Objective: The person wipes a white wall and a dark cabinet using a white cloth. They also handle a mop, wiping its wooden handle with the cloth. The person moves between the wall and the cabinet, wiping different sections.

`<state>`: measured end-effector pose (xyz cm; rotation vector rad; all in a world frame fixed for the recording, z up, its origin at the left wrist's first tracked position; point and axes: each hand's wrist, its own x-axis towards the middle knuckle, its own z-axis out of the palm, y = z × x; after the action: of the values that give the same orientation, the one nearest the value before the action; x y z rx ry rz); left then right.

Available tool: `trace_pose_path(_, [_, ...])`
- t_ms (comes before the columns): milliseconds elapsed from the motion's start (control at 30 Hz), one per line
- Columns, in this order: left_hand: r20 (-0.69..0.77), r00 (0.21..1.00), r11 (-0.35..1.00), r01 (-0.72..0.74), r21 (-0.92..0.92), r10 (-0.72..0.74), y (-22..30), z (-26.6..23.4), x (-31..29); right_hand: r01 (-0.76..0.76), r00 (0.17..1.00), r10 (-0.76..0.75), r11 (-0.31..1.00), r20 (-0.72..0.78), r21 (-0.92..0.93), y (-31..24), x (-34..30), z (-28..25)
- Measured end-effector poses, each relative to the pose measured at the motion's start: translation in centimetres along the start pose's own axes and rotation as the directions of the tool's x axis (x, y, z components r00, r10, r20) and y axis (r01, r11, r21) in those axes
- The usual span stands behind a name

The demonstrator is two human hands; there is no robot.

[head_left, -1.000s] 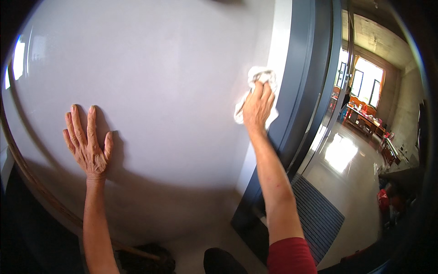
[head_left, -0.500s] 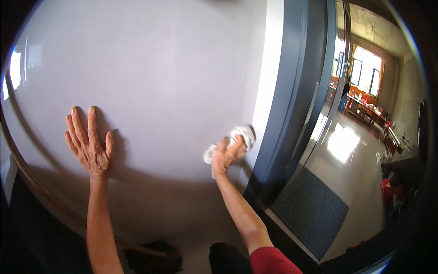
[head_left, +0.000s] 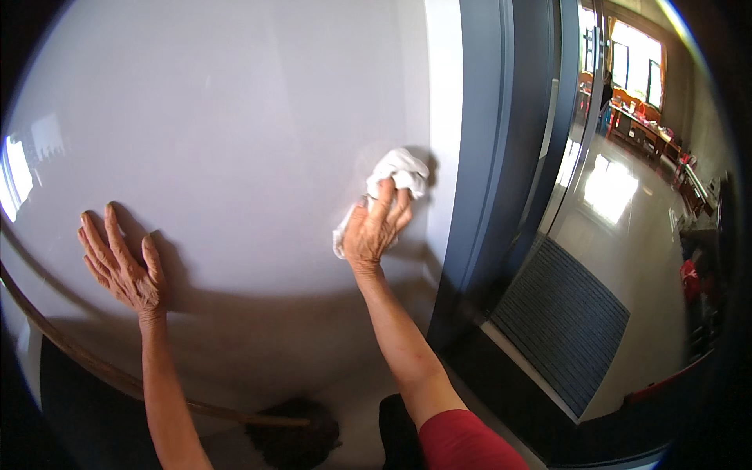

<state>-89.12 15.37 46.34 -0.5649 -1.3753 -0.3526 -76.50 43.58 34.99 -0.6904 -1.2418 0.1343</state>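
My right hand (head_left: 376, 228) presses a crumpled white cloth (head_left: 398, 168) against a glossy pale grey wall (head_left: 258, 125). Part of the cloth hangs out beside the thumb, and the fingers curl over the rest. Off to the left, my left hand (head_left: 125, 266) lies on the same wall with its fingers stretched out and nothing in it. The cloth is close to the white edge strip (head_left: 445, 102) where the wall meets the door frame.
A dark blue-grey door frame (head_left: 486, 149) stands right of the wall, with a doorway beyond. Inside are a ribbed dark mat (head_left: 562, 321), a shiny floor and a cluttered table (head_left: 646, 129). A long wooden handle (head_left: 102, 372) slants low in front, near a dark bristly broom head (head_left: 294, 431).
My right hand has moved upward along the wall with the cloth. The view has shifted too, so my left hand appears further left and slightly lower, still flat on the wall.
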Motion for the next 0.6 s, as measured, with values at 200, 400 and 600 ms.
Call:
trace_pose_path(200, [0.018,1.000,1.000,-0.017,-0.008,0.017,0.1,-0.1,0.1,-0.325,0.940,0.335,0.935,0.062,-0.140,8.8,-7.8,-1.7])
trace_pose_path(400, [0.016,1.000,1.000,-0.025,-0.015,0.026,-0.1,0.0,0.0,-0.441,0.865,0.481,0.864,0.143,-0.243,12.8,-15.2,-4.3])
trace_pose_path(600, [0.019,0.999,1.000,-0.028,0.011,0.028,-0.3,-0.3,0.2,-0.708,0.640,0.729,0.682,0.241,-0.183,9.0,-14.1,-5.6])
